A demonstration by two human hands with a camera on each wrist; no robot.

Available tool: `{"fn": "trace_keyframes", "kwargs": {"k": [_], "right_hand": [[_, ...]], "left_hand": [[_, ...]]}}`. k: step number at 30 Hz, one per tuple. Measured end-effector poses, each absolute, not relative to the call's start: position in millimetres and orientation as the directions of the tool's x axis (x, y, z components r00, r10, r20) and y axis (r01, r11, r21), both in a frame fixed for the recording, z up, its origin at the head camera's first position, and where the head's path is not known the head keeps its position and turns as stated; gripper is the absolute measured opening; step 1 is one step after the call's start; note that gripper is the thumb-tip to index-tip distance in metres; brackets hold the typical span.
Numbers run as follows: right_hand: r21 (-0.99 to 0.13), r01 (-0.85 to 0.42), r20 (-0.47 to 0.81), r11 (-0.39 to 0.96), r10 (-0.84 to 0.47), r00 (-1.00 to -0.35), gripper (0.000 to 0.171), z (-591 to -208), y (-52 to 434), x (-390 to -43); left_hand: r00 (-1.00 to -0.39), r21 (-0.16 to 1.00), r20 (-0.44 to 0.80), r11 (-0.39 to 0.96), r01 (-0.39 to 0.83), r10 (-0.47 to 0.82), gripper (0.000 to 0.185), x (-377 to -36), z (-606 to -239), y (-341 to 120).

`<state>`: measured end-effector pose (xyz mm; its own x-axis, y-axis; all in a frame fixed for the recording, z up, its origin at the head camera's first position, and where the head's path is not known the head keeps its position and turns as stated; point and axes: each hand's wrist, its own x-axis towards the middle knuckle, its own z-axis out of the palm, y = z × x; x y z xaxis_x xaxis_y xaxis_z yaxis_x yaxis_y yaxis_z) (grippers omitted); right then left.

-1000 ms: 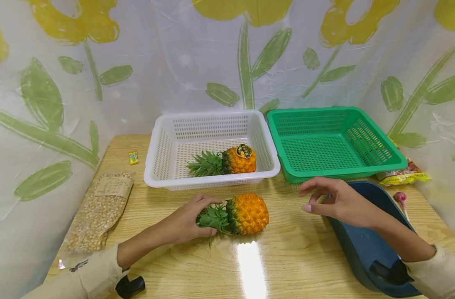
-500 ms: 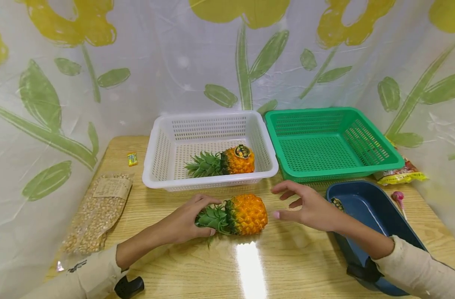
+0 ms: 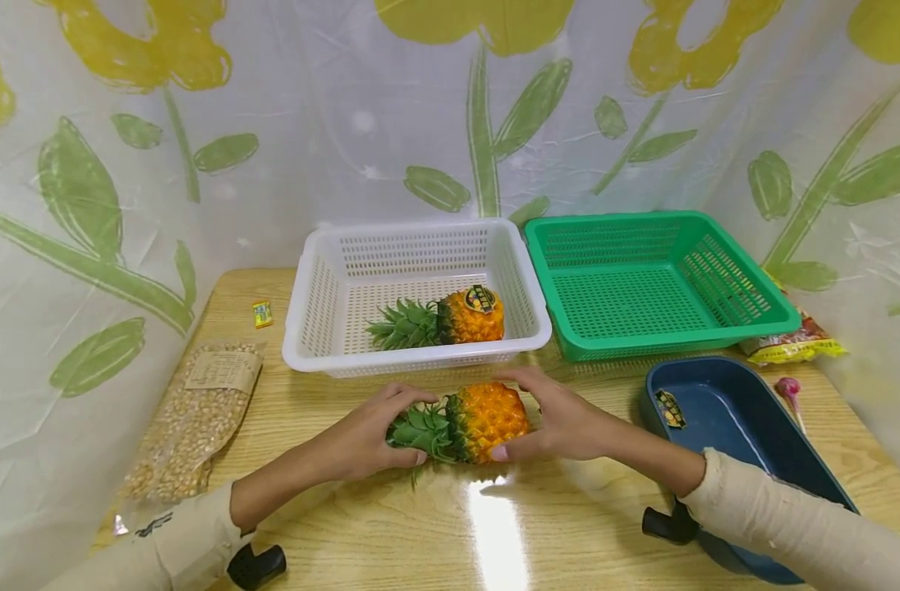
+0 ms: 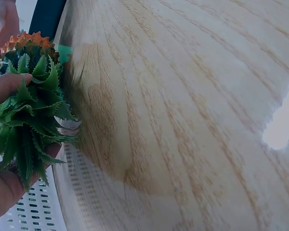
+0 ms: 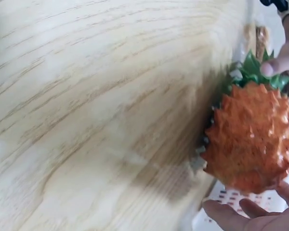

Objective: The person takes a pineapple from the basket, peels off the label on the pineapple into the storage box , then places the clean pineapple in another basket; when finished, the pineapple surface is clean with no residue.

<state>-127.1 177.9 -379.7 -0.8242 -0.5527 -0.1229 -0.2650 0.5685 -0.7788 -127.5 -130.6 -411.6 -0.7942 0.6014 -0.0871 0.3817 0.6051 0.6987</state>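
An orange pineapple (image 3: pixel 487 420) lies on its side on the wooden table (image 3: pixel 494 525), just in front of the white basket (image 3: pixel 302 328). My left hand (image 3: pixel 409 427) grips its green leafy crown (image 4: pixel 29 110), thumb below and fingers over the top. My right hand (image 3: pixel 516 414) cups the fruit's other end, thumb on the near side and fingers curled over the far side. The right wrist view shows the spiky fruit (image 5: pixel 253 139) with my right fingers (image 5: pixel 250 216) just beneath it. A second pineapple (image 3: pixel 457 318) with a dark label lies inside the white basket.
A green basket (image 3: pixel 746 328) stands right of the white one. A dark blue tray (image 3: pixel 723 419) sits at the near right, with a lollipop (image 3: pixel 790 387) and a snack packet (image 3: pixel 790 349) beyond it. A bag of corn kernels (image 3: pixel 191 419) and a small yellow packet (image 3: pixel 262 313) lie left.
My right hand has travelled left from above the blue tray and closed around the pineapple's base. The left hand and the pineapple have stayed in place.
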Motion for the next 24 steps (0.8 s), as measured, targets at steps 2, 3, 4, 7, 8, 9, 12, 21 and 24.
{"fn": "trace_keyframes", "kwargs": {"k": [2, 3, 4, 7, 8, 9, 12, 21, 24], "right_hand": [[-0.782, -0.293, -0.098, 0.55, -0.573, -0.814, 0.1, -382.1, 173.9, -128.0], [-0.783, -0.302, -0.09, 0.544, -0.579, -0.81, 0.102, -383.0, 172.2, -128.2], [-0.787, -0.307, -0.083, 0.535, -0.586, -0.806, 0.104, -383.9, 170.6, -128.4], [-0.797, -0.322, -0.067, 0.51, -0.605, -0.793, 0.104, -386.5, 166.1, -128.9], [-0.798, -0.324, -0.067, 0.509, -0.609, -0.79, 0.103, -387.0, 165.1, -128.7], [-0.797, -0.327, -0.067, 0.508, -0.612, -0.788, 0.103, -387.5, 164.3, -128.6], [-0.79, -0.333, -0.067, 0.514, -0.614, -0.787, 0.1, -389.2, 162.5, -128.6], [-0.758, -0.32, -0.101, 0.568, -0.587, -0.803, 0.104, -390.7, 156.2, -128.7], [-0.722, -0.346, -0.095, 0.6, -0.58, -0.809, 0.106, -390.6, 152.9, -128.4]], "left_hand": [[-0.794, 0.698, -0.084, 0.604, 0.385, 0.602, 0.069, -127.9, -411.3, -130.5], [-0.794, 0.697, -0.083, 0.604, 0.386, 0.602, 0.069, -128.0, -411.2, -130.4], [-0.794, 0.697, -0.082, 0.604, 0.386, 0.603, 0.069, -128.0, -411.1, -130.3], [-0.794, 0.699, -0.078, 0.601, 0.388, 0.604, 0.07, -127.9, -411.0, -129.8], [-0.793, 0.699, -0.077, 0.6, 0.389, 0.604, 0.07, -127.8, -411.0, -129.8], [-0.793, 0.699, -0.076, 0.6, 0.39, 0.604, 0.07, -127.7, -411.1, -129.7], [-0.792, 0.699, -0.072, 0.597, 0.394, 0.606, 0.07, -127.6, -411.2, -129.7], [-0.794, 0.699, -0.079, 0.601, 0.388, 0.603, 0.07, -126.9, -410.8, -129.8], [-0.794, 0.7, -0.078, 0.6, 0.387, 0.603, 0.07, -126.8, -411.1, -129.9]]}}
